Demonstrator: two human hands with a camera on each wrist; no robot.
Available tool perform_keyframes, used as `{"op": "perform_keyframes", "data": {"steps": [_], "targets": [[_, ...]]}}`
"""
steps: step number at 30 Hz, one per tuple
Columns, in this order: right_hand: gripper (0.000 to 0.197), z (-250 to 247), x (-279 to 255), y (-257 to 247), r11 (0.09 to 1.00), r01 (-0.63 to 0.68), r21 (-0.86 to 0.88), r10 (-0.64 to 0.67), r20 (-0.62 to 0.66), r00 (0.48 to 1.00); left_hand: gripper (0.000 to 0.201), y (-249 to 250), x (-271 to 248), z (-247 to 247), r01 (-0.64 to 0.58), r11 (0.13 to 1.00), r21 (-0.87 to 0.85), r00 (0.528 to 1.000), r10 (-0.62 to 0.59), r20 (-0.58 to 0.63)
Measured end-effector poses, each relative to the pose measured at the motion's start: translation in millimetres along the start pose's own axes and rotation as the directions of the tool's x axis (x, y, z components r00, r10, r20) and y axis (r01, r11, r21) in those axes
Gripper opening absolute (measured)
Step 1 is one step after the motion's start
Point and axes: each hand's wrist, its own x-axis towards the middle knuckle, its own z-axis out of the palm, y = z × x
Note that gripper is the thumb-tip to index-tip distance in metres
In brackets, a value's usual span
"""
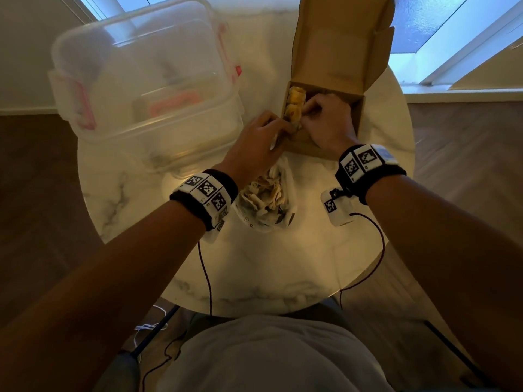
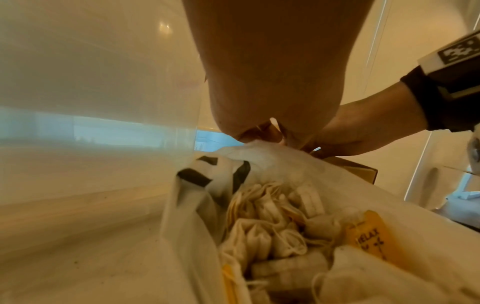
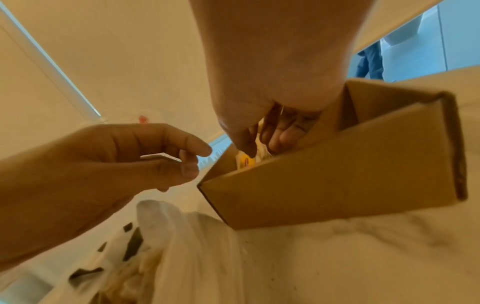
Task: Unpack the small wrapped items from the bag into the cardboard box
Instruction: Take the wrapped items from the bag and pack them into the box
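Both hands at the near left corner of the cardboard box, the bag of wrapped items just in front of it.

From the head: the open cardboard box (image 1: 351, 120) stands on the marble table (image 1: 254, 264) with yellow wrapped items (image 1: 295, 104) stacked along its left wall; the right hand (image 1: 325, 123) reaches inside, the left hand (image 1: 254, 145) sits at the outer corner, and the bag (image 1: 266, 199) lies between the wrists, a clear plastic tub (image 1: 147, 80) to the left. The left wrist alone shows into the bag (image 2: 197, 205): pale pouches (image 2: 262, 230) and a yellow tag (image 2: 371, 234). The right wrist alone shows the grips: the right hand (image 3: 265, 98) pinches a yellow item (image 3: 245, 161) inside the box (image 3: 337, 176), while the left hand (image 3: 109, 164) hangs loosely curled, holding nothing.
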Motion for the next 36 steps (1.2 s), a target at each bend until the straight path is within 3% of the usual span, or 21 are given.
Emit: {"op": "perform_keyframes", "data": {"steps": [4, 9, 15, 22, 26, 32, 36], "targets": [[0.008, -12.1, -20.1, -13.5, 0.999, 0.038, 0.01, -0.038, -0.04, 0.998, 0.017, 4.9, -22.2, -18.4, 0.035, 0.998, -0.052, 0.999, -0.036, -0.034], [0.01, -12.0, -62.3, -30.9, 0.993, 0.062, 0.105, -0.063, 0.011, 0.998, 0.017, -0.2, -68.9, -30.9, 0.065, 0.998, -0.009, 0.989, -0.063, 0.135], [0.012, 12.0, -118.8, -39.4, 0.988, 0.014, 0.152, -0.036, 0.146, 0.989, 0.027, -15.6, -102.4, -16.4, 0.101, 0.986, 0.13, 0.94, -0.138, 0.314], [0.021, 26.2, -164.1, -43.4, 0.996, 0.005, 0.087, -0.032, 0.312, 0.95, 0.014, -7.8, -106.4, -24.0, 0.089, 0.996, 0.0, 0.989, -0.088, 0.115], [0.022, 25.5, -173.6, -51.5, 0.993, -0.011, 0.12, -0.024, 0.286, 0.958, 0.008, 3.2, -111.7, -34.0, 0.108, 0.99, -0.092, 0.991, -0.1, 0.09], [0.023, 21.2, -174.3, -56.7, 0.971, -0.164, 0.175, 0.106, 0.304, 0.947, 0.011, 3.3, -117.8, -36.7, 0.043, 0.988, -0.145, 0.995, -0.029, 0.098], [0.019, 16.9, -175.7, -56.2, 0.898, -0.297, 0.326, 0.173, 0.358, 0.917, 0.019, 4.3, -120.7, -35.3, -0.008, 0.995, -0.101, 0.996, 0.016, 0.082]]}}
